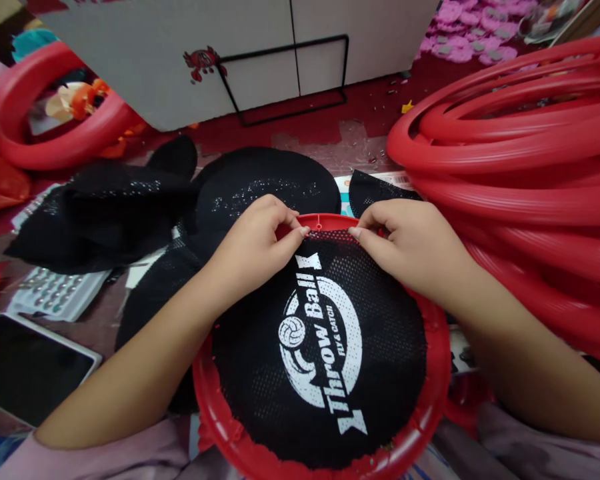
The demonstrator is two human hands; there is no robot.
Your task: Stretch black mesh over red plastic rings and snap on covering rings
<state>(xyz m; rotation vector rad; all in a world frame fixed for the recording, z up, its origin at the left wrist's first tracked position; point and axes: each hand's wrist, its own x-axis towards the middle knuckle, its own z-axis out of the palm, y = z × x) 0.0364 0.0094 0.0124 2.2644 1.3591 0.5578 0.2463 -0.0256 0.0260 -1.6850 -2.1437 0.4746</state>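
A round black mesh net printed with white "Throw Ball" lettering lies across a red plastic ring in front of me. My left hand pinches the net's far edge between thumb and forefinger, left of a small peg on the ring. Right of that peg, my right hand pinches the same edge. Between the two hands the net's edge sits just short of the ring's far rim. Around the sides and near part, the net reaches the ring's inner edge.
Many red rings are stacked at the right. Black mesh discs and crumpled black fabric lie beyond and left. A tablet-like device, a white tray of small metal parts and a white box with a wire frame are around.
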